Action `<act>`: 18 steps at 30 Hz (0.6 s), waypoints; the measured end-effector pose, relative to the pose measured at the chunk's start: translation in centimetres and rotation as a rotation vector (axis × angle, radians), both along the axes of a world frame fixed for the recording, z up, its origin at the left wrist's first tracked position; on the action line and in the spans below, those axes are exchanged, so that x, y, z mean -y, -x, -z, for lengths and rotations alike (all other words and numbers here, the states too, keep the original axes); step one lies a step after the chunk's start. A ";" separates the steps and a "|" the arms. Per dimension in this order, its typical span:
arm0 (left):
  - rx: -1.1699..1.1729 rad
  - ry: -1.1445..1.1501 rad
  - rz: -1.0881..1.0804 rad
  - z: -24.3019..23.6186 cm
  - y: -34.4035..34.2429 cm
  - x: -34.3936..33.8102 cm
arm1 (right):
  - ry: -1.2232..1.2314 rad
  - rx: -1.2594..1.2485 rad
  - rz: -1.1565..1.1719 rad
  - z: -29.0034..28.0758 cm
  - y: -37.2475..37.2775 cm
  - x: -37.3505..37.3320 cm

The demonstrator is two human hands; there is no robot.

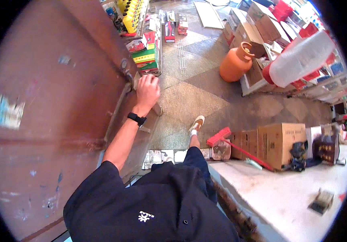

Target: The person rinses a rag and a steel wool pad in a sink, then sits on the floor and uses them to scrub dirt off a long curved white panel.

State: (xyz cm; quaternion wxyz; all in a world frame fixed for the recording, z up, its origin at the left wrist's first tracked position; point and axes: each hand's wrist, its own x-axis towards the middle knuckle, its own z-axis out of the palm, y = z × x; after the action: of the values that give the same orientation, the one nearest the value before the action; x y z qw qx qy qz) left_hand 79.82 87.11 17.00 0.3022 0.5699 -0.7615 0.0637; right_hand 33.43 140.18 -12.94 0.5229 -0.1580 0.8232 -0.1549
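My left arm reaches forward along a large reddish-brown door (52,109), a black band round the wrist. My left hand (147,92) is at the door's far edge, beside a metal latch (128,69). Its fingers are curled in. They hide whatever they may grip, and I cannot tell whether they touch the latch. Just beyond the hand, green and yellow boxes (146,59) stand on a low shelf. My right hand is out of view.
One foot (196,123) stands on the tiled floor (193,97). Ahead to the right is an orange gas cylinder (234,64) beside crowded shelves. A red broom (246,151) leans near cardboard boxes (280,141) at a white ledge (286,197). Yellow bottles (129,22) line the far-left shelf.
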 end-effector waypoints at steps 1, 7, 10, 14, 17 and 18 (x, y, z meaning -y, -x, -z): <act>0.044 -0.039 0.072 0.0 1.6 1.8 | 0.012 -0.009 -0.012 0.3 1.4 2.8; 0.636 -0.815 -0.488 7.9 -2.5 12.7 | 0.448 -0.056 -0.171 3.3 9.0 31.6; 0.676 -1.040 -0.693 11.0 -3.8 13.0 | 0.348 -0.058 -0.202 2.2 16.1 44.9; 0.634 -1.251 -0.761 13.2 -4.1 12.2 | 0.239 -0.070 -0.112 1.4 23.5 59.2; 0.607 -1.469 -0.748 14.8 -3.8 11.0 | 0.360 -0.027 -0.128 2.2 23.6 67.2; 0.590 -1.558 -0.733 15.8 -3.3 10.5 | 0.431 -0.010 -0.167 2.0 23.5 69.7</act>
State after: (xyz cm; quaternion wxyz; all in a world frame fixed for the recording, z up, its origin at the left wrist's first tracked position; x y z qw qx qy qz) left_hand 83.16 76.65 1.19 -0.4150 0.7798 -0.4063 -0.2336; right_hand 9.96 70.44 -14.98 0.4842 -0.3345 0.7576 -0.2823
